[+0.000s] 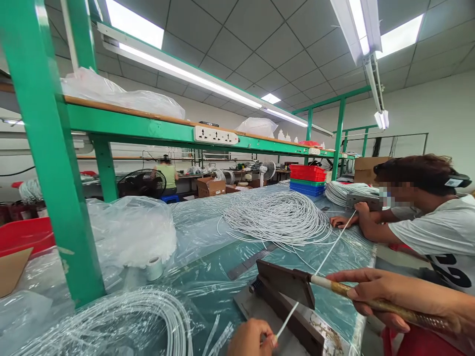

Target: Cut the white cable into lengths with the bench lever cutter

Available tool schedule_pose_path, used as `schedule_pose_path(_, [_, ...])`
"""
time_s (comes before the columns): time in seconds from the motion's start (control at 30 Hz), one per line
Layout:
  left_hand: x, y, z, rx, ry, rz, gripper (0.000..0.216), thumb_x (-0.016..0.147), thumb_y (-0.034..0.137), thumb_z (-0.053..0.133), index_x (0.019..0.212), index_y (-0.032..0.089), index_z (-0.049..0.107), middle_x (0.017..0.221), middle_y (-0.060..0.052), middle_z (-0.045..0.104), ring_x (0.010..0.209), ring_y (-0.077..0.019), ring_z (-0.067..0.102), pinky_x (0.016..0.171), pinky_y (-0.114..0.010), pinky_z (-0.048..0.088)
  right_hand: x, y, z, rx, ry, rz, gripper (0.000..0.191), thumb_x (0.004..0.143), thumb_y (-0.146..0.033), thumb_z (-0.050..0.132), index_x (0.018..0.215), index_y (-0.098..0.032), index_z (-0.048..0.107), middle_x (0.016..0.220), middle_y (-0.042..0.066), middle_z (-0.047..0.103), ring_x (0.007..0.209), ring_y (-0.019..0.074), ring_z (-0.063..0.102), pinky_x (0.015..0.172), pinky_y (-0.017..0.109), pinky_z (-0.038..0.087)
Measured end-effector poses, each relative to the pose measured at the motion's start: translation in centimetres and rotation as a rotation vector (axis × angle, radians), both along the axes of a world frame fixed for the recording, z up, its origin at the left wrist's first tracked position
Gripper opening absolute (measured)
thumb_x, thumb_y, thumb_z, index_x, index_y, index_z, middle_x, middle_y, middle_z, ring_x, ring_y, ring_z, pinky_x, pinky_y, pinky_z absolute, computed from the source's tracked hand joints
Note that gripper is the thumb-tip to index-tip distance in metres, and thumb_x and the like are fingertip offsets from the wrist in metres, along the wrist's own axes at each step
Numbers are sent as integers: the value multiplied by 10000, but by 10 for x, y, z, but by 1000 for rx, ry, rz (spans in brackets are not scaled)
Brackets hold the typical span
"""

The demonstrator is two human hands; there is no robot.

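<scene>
My right hand (374, 296) grips the worn wooden handle (371, 301) of a lever cutter (285, 296) bolted at the near table edge, its dark blade raised. At the bottom edge my left hand (250, 340) pinches the near end of a white cable (334, 244). That cable runs through the cutter and off to the right, where a co-worker's hand (361, 210) holds it. A big coil of the same white cable (276, 217) lies in the middle of the plastic-covered table (208, 277).
A green post (52, 163) stands at the near left, with clear plastic bags (129, 230), a tape roll (154, 268) and another cable coil (122, 321) beside it. A steel ruler (250, 262) lies on the table. Stacked red, green and blue trays (307, 179) sit far back. A seated co-worker (434, 222) leans in at right.
</scene>
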State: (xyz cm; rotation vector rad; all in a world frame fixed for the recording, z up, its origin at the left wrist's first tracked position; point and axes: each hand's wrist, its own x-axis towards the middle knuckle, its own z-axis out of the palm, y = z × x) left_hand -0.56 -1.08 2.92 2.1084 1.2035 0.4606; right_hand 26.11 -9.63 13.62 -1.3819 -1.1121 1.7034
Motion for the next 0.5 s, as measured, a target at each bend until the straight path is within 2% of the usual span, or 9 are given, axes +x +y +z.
schedule_pose_path(0.07, [3, -2, 3, -13, -33, 35, 168, 633, 170, 465, 535, 188, 600, 481, 30, 402, 499, -124, 382, 511, -239, 207, -1, -1, 1, 0, -16, 1, 556, 725, -258, 519, 1241, -157, 340, 647, 22, 540, 313, 50, 431, 275, 122, 252])
schedule_pose_path(0.13, [6, -2, 4, -125, -98, 53, 142, 610, 136, 461, 490, 193, 511, 494, 23, 443, 507, -134, 423, 508, -237, 234, -2, -1, 3, 3, -41, 7, 555, 727, -260, 511, 1241, -153, 332, 652, 21, 538, 316, 48, 431, 276, 122, 246])
schedule_pose_path(0.23, [11, -1, 4, -305, -163, 44, 155, 595, 119, 441, 474, 214, 420, 438, 38, 443, 428, -117, 396, 468, -227, 252, -5, -2, 7, 9, -65, 10, 558, 721, -252, 507, 1235, -141, 320, 642, 14, 528, 319, 41, 426, 282, 115, 245])
schedule_pose_path(0.3, [14, -1, 1, -351, -180, 62, 173, 596, 128, 429, 454, 222, 395, 365, 55, 384, 377, -106, 340, 439, -224, 235, -8, -3, 10, 13, -73, 3, 575, 711, -249, 506, 1237, -131, 305, 633, 8, 522, 315, 39, 419, 283, 112, 254])
schedule_pose_path(0.37, [17, 0, -6, -348, -219, 105, 161, 613, 167, 428, 461, 220, 412, 341, 64, 335, 371, -105, 307, 436, -224, 225, -12, -4, 14, 13, -77, 1, 587, 701, -250, 505, 1235, -120, 298, 624, 3, 516, 308, 37, 408, 279, 110, 260])
schedule_pose_path(0.43, [18, 0, -14, -277, -280, 137, 145, 640, 257, 448, 509, 202, 479, 404, 45, 386, 430, -113, 339, 473, -229, 239, -15, -6, 17, 13, -81, -3, 593, 692, -245, 501, 1231, -110, 294, 607, -4, 506, 302, 36, 398, 277, 108, 266])
schedule_pose_path(0.5, [19, 0, -22, -183, -344, 138, 239, 652, 383, 454, 585, 175, 551, 512, 14, 452, 511, -124, 373, 517, -234, 245, -17, -7, 18, 9, -77, -11, 596, 687, -234, 494, 1230, -106, 284, 595, -11, 498, 298, 35, 390, 274, 107, 263])
